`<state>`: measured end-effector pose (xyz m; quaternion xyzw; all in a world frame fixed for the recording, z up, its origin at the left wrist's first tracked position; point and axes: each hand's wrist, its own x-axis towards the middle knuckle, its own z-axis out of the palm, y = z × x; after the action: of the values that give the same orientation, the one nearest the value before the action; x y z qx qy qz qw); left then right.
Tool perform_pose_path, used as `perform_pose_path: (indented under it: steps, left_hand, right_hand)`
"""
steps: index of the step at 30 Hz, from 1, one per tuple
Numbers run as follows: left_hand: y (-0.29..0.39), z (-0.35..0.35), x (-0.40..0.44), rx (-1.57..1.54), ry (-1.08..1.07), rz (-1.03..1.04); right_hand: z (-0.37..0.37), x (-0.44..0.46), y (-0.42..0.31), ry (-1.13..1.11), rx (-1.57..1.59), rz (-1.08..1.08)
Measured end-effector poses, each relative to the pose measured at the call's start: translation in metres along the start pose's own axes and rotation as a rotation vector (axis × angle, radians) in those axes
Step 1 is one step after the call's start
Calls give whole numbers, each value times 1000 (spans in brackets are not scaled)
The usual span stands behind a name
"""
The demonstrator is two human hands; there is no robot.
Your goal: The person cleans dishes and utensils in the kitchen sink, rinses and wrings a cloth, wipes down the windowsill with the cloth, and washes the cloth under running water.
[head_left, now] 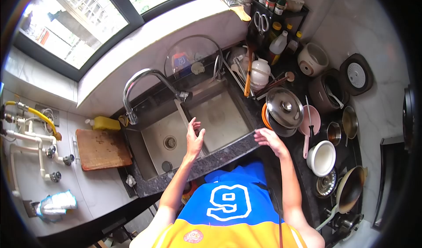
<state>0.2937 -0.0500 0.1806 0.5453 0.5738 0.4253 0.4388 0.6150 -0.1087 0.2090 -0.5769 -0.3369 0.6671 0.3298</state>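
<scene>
Head view: left hand (193, 140) over steel sink (222, 112); dark speckled counter (220, 155); window (127, 11) beyond.

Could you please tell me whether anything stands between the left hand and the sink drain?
Nothing visible does: the left hand appears over the sink divider, the drain shows plainly to its left, and the tap stands beyond both.

Satiny metal sink (217, 120), glossy metal faucet (148, 71), smooth counter (228, 148) (speckled, stone-like), matt wooden chopping board (103, 150).

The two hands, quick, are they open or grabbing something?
Left hand: open, holding nothing, over the sink.
Right hand: open, holding nothing.
</scene>
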Motion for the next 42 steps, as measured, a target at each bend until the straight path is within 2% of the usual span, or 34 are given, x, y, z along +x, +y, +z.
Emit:
perform_pose_path:
  steps: [1,4,5,6,7,8,9,10,11,12,13,16,17,20,21,23,24,25,27,28,29,33,35,37,38,41,42]
  left_hand:
    - [11,-4,15,-4,-5,5]
    - [55,-3,69,74,-41,225]
    - [77,-2,92,89,-43,272]
    - [99,1,116,97,-32,338]
    - [120,4,143,106,-20,405]
    - [136,8,175,164,8,478]
    - [152,13,211,224,34,553]
    - [173,19,245,295,53,580]
    - [191,27,282,365,71,606]
    - [200,38,327,356,30,535]
    - [206,52,375,344,-9,465]
    - [219,97,496,515,91,600]
    - [231,106,521,630,72,577]
    - [233,134,585,666,97,518]
    - [228,138,606,581,-85,511]
    - [220,142,617,534,-44,642]
    - [232,132,608,516,-62,670]
    - [241,123,593,572,18,765]
    - [258,104,564,438,78,846]
    - [270,93,545,355,59,720]
    - [280,76,534,486,61,696]
    - [315,27,465,414,142,762]
    - [330,11,425,418,109,684]
    - [329,4,404,401,110,699]
    - [327,2,396,435,74,600]
    - [277,13,420,323,30,554]
    - [266,25,412,427,122,569]
  right_hand:
    - [7,14,-27,-81,-28,-30]
    - [26,49,-122,-178,-44,-204]
    - [30,61,-155,-143,-70,-312]
    - [18,96,-173,-152,-101,-535]
    - [14,128,-194,89,-143,-795]
    - [14,141,-228,406,-337,-911]
    - [13,147,-266,650,-571,-900]
    - [7,169,-290,874,-754,-976]
    - [1,189,-312,1005,-952,-910]
    - [3,201,-332,993,-1029,-743]
    - [5,216,-352,978,-1101,-576]
    - [1,263,-378,784,-1191,-309]
    - [-3,273,-380,707,-1117,-331]
    - [-21,309,-373,636,-1094,-417]
    - [-24,311,-373,632,-1089,-409]
    - [-29,303,-367,702,-1045,-536]
    - [-32,300,-364,722,-1025,-574]
    - [-34,293,-363,718,-1024,-573]
    - [-35,272,-358,720,-980,-660]
    - [-31,258,-356,761,-975,-720]
    - [-27,245,-351,757,-973,-728]
    - [-14,192,-334,769,-791,-800]
    - [-6,168,-324,745,-809,-800]
    - [2,163,-315,757,-786,-826]
    - [8,163,-313,728,-795,-803]
    - [25,170,-315,705,-928,-658]
    - [37,161,-319,682,-940,-618]
